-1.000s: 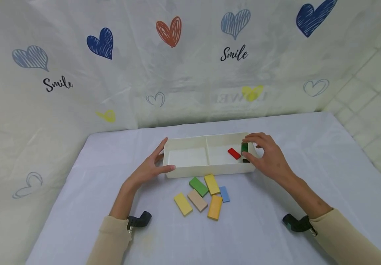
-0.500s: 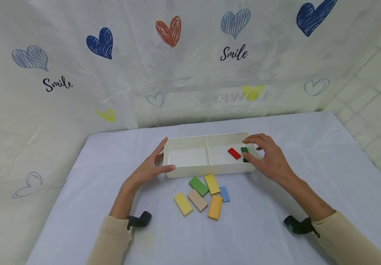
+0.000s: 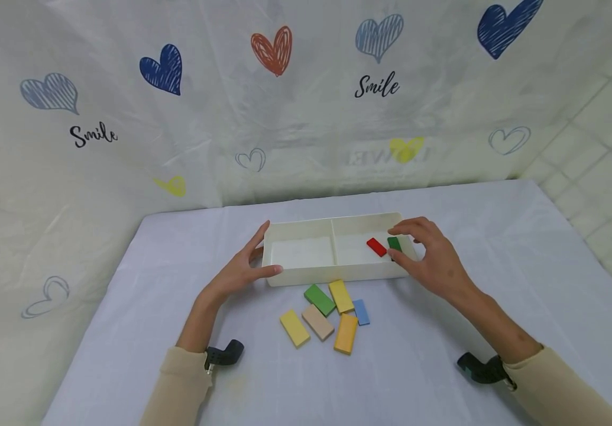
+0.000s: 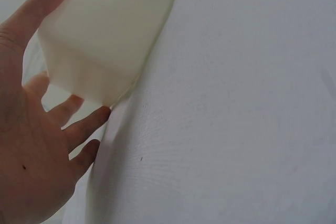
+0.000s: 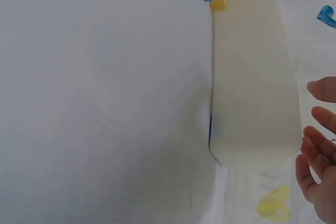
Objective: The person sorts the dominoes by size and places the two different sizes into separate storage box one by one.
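Note:
A white two-compartment box (image 3: 301, 276) stands on the cloth. At its left end my left hand (image 3: 235, 273) holds it, thumb at the front corner and index finger at the back. The left wrist view shows fingertips against the end wall of the box (image 4: 113, 30). In the right compartment lie a red block (image 3: 376, 247) and a dark green block (image 3: 394, 243), the green one partly hidden by my right thumb. My right hand (image 3: 436, 260) hovers over that end, thumb and fingers apart around the green block. In the right wrist view my right hand (image 5: 323, 156) is partly cut off.
In front of the box lie a green block (image 3: 319, 300), a yellow block (image 3: 340, 296), a blue block (image 3: 361, 312), an orange-yellow block (image 3: 345, 333), a tan block (image 3: 317, 322) and another yellow block (image 3: 294, 328). A printed curtain (image 3: 306, 118) hangs behind the table.
The dark green block, upright between my right thumb and fingers a second ago, has gone down onto the compartment floor. My right fingers have let go of it. My left hand stays put.

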Motion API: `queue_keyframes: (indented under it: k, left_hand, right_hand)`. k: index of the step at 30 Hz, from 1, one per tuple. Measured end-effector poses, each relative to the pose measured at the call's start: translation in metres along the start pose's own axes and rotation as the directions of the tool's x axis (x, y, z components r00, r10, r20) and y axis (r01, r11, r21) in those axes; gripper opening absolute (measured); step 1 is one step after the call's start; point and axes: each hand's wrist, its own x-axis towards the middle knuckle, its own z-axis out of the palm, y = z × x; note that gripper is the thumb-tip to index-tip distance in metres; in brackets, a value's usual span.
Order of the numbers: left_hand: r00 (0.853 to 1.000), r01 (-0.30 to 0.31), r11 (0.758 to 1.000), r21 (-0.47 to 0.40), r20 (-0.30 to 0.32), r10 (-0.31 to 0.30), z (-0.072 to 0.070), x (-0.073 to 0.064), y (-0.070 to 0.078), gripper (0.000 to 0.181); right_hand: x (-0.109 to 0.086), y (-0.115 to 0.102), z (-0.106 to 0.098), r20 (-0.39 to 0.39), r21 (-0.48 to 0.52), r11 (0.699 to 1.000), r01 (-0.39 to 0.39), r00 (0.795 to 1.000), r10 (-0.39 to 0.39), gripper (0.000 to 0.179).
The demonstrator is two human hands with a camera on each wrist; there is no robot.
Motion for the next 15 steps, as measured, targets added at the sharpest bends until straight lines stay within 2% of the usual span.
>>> queue_keyframes:
  k: [15]
  left_hand:
    - [1.000, 0.000, 1.000, -0.002, 0.002, 0.000, 0.000, -0.001, 0.003, 0.100]
  right_hand:
    - [-0.010, -0.019, 0.001, 0.015, 0.014, 0.999, 0.040, 0.999, -0.040, 0.038]
